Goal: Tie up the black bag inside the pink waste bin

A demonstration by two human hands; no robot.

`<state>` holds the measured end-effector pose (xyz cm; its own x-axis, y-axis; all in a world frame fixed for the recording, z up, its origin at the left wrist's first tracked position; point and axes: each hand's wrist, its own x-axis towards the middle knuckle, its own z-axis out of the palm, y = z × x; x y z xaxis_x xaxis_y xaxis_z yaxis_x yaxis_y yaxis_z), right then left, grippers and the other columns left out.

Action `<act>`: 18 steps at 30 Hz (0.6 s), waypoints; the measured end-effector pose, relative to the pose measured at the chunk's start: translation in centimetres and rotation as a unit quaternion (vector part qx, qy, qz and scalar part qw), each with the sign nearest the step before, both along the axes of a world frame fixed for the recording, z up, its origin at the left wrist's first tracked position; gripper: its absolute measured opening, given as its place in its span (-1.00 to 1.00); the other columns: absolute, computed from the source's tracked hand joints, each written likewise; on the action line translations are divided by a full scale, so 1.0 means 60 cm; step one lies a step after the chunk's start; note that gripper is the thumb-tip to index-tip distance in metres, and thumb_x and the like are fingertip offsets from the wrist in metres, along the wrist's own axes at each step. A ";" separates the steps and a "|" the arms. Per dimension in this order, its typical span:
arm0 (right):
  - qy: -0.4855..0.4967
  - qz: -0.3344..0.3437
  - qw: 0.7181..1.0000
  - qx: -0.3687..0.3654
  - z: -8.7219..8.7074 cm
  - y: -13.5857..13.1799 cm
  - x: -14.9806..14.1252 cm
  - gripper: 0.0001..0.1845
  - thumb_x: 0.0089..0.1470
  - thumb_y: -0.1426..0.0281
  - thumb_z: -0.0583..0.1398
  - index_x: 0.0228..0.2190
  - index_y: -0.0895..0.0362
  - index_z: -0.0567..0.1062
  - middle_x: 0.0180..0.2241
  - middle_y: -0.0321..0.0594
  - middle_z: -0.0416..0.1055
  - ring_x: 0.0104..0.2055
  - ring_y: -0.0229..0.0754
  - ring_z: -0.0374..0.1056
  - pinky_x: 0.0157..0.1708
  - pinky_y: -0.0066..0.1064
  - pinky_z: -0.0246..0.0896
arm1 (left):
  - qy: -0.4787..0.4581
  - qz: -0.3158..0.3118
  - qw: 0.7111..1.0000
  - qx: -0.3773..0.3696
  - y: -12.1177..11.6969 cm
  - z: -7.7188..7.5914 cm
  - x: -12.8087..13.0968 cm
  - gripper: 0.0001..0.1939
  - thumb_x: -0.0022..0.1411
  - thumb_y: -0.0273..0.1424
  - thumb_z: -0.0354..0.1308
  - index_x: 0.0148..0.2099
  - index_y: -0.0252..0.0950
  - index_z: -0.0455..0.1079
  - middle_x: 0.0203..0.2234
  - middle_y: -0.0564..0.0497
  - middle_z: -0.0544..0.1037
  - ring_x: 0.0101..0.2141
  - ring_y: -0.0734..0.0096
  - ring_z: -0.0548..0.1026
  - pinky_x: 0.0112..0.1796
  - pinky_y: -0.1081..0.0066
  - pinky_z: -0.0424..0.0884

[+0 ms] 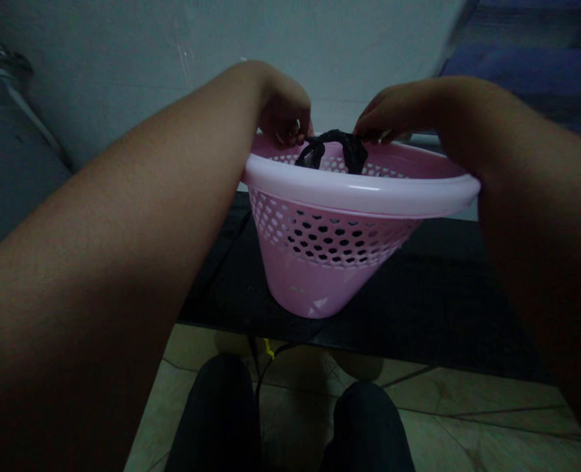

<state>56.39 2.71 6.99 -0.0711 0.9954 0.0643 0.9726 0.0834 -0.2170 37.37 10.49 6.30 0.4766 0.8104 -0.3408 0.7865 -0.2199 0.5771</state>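
A pink plastic basket (314, 285) with a band of holes stands on a black surface in front of me. Inside it, near the far rim, a black plastic bag (337, 137) bunches up into a twisted loop. My left hand (285, 111) reaches over the basket, fingers curled and pinching the bag's left end. On the other side my right hand (388, 115) closes its fingers on the bag's right end. Both forearms pass along the rim's two sides. The basket's near wall hides the lower part of the bag.
The black bench (437, 295) carries the basket, against a pale wall (349, 46). A pipe or hose (32, 111) runs at the left, and purple-blue fabric (530, 65) shows at upper right. Below are my knees (221, 393), a thin black cord with a yellow piece (268, 349), and tiled floor (457, 400).
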 end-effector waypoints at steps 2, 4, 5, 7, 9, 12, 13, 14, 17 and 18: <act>-0.013 -0.003 1.000 0.004 0.000 0.000 -0.001 -0.79 0.11 0.43 0.13 -0.26 0.30 0.49 -0.29 -0.13 0.45 -0.30 -0.22 0.36 -0.10 -0.09 0.33 | 0.004 -0.008 1.000 -0.009 0.001 0.001 -0.001 -0.87 0.09 -0.31 0.16 -0.26 -0.16 0.39 -0.63 0.12 0.47 -0.04 0.36 0.32 -0.01 0.30 0.27; -0.024 0.000 1.000 0.006 0.000 -0.003 -0.003 -0.78 0.12 0.43 0.12 -0.25 0.31 0.49 -0.28 -0.13 0.45 -0.29 -0.22 0.36 -0.09 -0.10 0.32 | 0.004 -0.005 1.000 -0.007 0.002 0.001 -0.001 -0.87 0.16 -0.29 0.13 -0.22 -0.17 0.38 -0.60 0.09 0.48 -0.05 0.36 0.33 -0.01 0.28 0.27; -0.026 0.002 1.000 0.006 0.000 -0.005 -0.004 -0.78 0.12 0.44 0.12 -0.25 0.31 0.49 -0.27 -0.12 0.45 -0.28 -0.21 0.37 -0.09 -0.11 0.32 | 0.003 -0.004 1.000 -0.003 0.002 0.001 -0.001 -0.88 0.19 -0.30 0.11 -0.22 -0.19 0.37 -0.60 0.07 0.47 -0.08 0.35 0.34 -0.01 0.27 0.26; -0.018 0.003 1.000 0.005 0.000 -0.008 -0.006 -0.78 0.13 0.45 0.11 -0.24 0.32 0.49 -0.26 -0.11 0.45 -0.26 -0.20 0.37 -0.08 -0.12 0.32 | -0.001 -0.009 1.000 0.003 0.002 0.001 -0.001 -0.93 0.20 -0.34 0.09 -0.27 -0.20 0.35 -0.64 0.07 0.39 -0.15 0.34 0.35 -0.02 0.24 0.26; -0.007 -0.006 1.000 0.002 -0.001 -0.008 -0.006 -0.78 0.12 0.45 0.12 -0.24 0.32 0.49 -0.26 -0.10 0.45 -0.24 -0.17 0.38 -0.08 -0.11 0.32 | 0.001 -0.027 1.000 0.004 0.001 0.000 -0.002 -0.93 0.20 -0.33 0.09 -0.33 -0.19 0.31 -0.67 0.09 0.33 -0.22 0.35 0.33 -0.05 0.24 0.27; 0.005 -0.003 1.000 -0.004 -0.002 -0.004 -0.002 -0.76 0.12 0.42 0.13 -0.23 0.31 0.49 -0.26 -0.11 0.46 -0.21 -0.13 0.39 -0.08 -0.09 0.31 | 0.015 -0.053 0.998 0.002 -0.001 -0.001 -0.003 -0.83 0.23 -0.24 0.08 -0.38 -0.16 0.26 -0.68 0.09 0.32 -0.30 0.40 0.26 -0.13 0.31 0.31; 0.007 -0.002 1.000 -0.003 -0.002 -0.002 0.000 -0.76 0.12 0.42 0.13 -0.22 0.31 0.49 -0.25 -0.10 0.46 -0.19 -0.12 0.39 -0.07 -0.09 0.31 | 0.017 -0.058 0.998 0.002 -0.002 -0.001 -0.003 -0.81 0.23 -0.23 0.08 -0.38 -0.19 0.26 -0.68 0.10 0.31 -0.32 0.41 0.25 -0.14 0.31 0.31; 0.012 0.000 1.000 -0.005 -0.002 -0.001 0.001 -0.75 0.12 0.43 0.13 -0.20 0.32 0.49 -0.24 -0.09 0.45 -0.17 -0.11 0.39 -0.07 -0.11 0.30 | 0.016 -0.062 0.998 0.005 -0.004 -0.001 -0.004 -0.80 0.23 -0.22 0.09 -0.38 -0.21 0.26 -0.68 0.10 0.31 -0.34 0.42 0.24 -0.14 0.30 0.31; 0.007 0.003 1.000 -0.005 -0.001 -0.001 0.001 -0.73 0.13 0.43 0.13 -0.18 0.34 0.48 -0.22 -0.05 0.44 -0.11 -0.08 0.38 -0.05 -0.11 0.28 | 0.011 -0.068 0.997 0.016 -0.010 -0.001 -0.003 -0.82 0.25 -0.24 0.05 -0.38 -0.18 0.26 -0.67 0.08 0.32 -0.36 0.40 0.21 -0.13 0.26 0.31; 0.000 0.003 1.000 -0.004 -0.001 -0.002 0.001 -0.74 0.14 0.44 0.12 -0.18 0.34 0.48 -0.22 -0.04 0.44 -0.11 -0.06 0.38 -0.05 -0.10 0.28 | 0.008 -0.064 0.998 0.020 -0.011 0.000 -0.003 -0.83 0.26 -0.26 0.04 -0.38 -0.16 0.26 -0.67 0.08 0.32 -0.36 0.39 0.20 -0.12 0.24 0.31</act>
